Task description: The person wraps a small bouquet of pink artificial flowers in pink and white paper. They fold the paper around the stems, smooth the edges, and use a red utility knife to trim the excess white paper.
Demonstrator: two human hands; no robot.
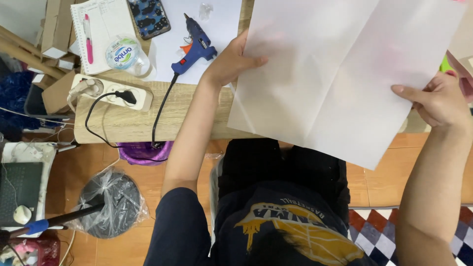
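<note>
Big creased white paper sheet [340, 74], top edge cut off

Left hand [231, 61] and right hand [436, 101] pinch its sides; it hides most of the wooden worktop [197, 118].

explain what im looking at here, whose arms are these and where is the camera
There is one picture, taken by a camera worn on a person's head, looking down at their own lap and arms. No machine is involved. The left hand and right hand each grip an edge of a big white sheet of paper with fold creases, held up over a wooden table. On the table lie a blue glue gun, a white power strip, a notebook with a pink pen, a phone and a tape roll.
</note>
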